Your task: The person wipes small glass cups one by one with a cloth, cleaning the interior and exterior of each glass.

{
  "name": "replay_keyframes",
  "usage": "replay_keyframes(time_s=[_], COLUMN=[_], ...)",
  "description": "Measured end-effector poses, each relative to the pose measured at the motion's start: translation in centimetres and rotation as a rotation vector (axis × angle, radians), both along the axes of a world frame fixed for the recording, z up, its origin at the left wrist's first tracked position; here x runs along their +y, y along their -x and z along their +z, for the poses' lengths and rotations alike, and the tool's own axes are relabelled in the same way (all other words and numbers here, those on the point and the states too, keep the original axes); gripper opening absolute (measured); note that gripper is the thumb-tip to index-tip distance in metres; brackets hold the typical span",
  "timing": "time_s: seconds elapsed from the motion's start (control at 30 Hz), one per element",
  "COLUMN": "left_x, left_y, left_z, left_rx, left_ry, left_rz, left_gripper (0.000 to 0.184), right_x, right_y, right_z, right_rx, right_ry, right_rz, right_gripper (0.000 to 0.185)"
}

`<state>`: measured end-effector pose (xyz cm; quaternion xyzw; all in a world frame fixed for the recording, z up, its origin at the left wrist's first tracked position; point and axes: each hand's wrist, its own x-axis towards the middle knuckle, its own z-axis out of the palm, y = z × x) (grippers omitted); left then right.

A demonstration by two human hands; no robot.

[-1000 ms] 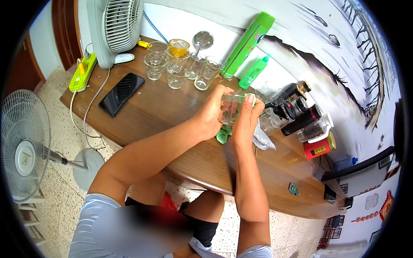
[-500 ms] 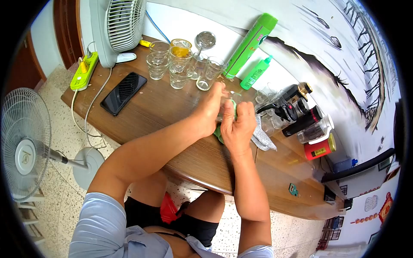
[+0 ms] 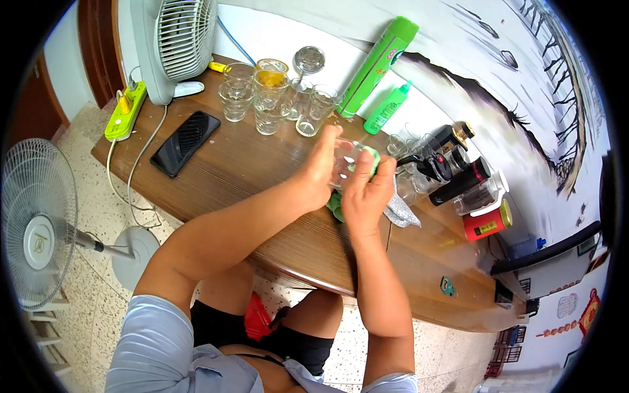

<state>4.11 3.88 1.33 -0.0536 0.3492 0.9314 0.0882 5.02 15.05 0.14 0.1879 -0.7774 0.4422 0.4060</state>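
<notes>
A clear drinking glass (image 3: 343, 162) lies sideways between my two hands, above the wooden table (image 3: 242, 177). My left hand (image 3: 317, 171) is closed around its left end. At the right end, my right hand (image 3: 367, 194) grips a piece of green cloth (image 3: 373, 159) pressed at the mouth of the glass; part of it is hidden by the fingers. Below the hands, more green material (image 3: 335, 205) shows on the table, partly covered by my right hand. Beside the right wrist lies a grey cloth (image 3: 400, 211).
Several glasses (image 3: 268, 108) stand at the back, near a round mirror (image 3: 309, 60). Green bottles (image 3: 386, 108) lean by the wall. A glass teapot (image 3: 411, 183), dark flasks (image 3: 462, 183) and a red tin (image 3: 488, 221) stand right. A phone (image 3: 185, 143) and fan (image 3: 177, 46) are left.
My right hand has shifted slightly and turned at the glass, so more of the green cloth and the glass now shows. My left hand keeps its hold. The view has moved a little.
</notes>
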Motion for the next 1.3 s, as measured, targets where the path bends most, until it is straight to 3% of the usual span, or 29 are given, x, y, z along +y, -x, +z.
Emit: replay_keyframes(time_s=[0.07, 0.23, 0.37, 0.47, 0.5, 0.6, 0.7, 0.83, 0.93, 1.07, 1.3], left_x=[-0.6, -0.4, 0.3, 0.5, 0.5, -0.1, -0.6, -1.0, -0.5, 0.3, -0.3], left_y=[0.1, 0.4, 0.5, 0.1, 0.0, 0.2, 0.4, 1.0, 0.9, 0.8, 1.6], left_z=[0.7, -0.8, -1.4, -1.0, -0.9, -0.7, -0.4, -0.5, -1.1, -1.6, -1.8], left_rx=[-0.061, -0.038, -0.016, -0.053, -0.057, -0.066, 0.020, -0.076, -0.105, -0.049, -0.047], left_ry=[-0.037, 0.092, 0.124, 0.135, 0.117, -0.003, -0.088, -0.040, 0.107, 0.040, -0.098], left_rz=[0.082, 0.106, -0.152, -0.178, -0.168, -0.152, 0.011, 0.118, 0.042, -0.142, -0.235], left_gripper=[0.055, 0.058, 0.061, 0.060, 0.058, 0.056, 0.052, 0.047, 0.047, 0.049, 0.055], right_x=[-0.4, 0.1, 2.1, 2.1, 2.3, 1.3, 0.2, -0.6, 0.2, 1.5, 1.4], right_y=[-0.3, -0.4, 1.0, 1.8, 1.7, 2.0, 0.3, -0.8, 0.0, 0.3, 2.3], right_z=[-0.5, 0.8, 0.6, 1.2, 0.9, 0.0, -0.3, 0.3, 0.1, 1.6, 0.1], right_rx=[0.060, 0.133, 0.055, 0.052, -0.065, 0.020, -0.073, 0.128, 0.068, -0.039, 0.051], right_ry=[-0.199, -0.375, -0.150, 0.098, 0.131, 0.182, 0.028, -0.303, -0.200, 0.097, 0.194], right_rz=[-0.004, 0.055, -0.031, -0.020, -0.007, 0.000, 0.089, 0.112, 0.030, 0.007, -0.045], right_gripper=[0.027, 0.035, 0.038, 0.037, 0.037, 0.034, 0.032, 0.025, 0.024, 0.031, 0.031])
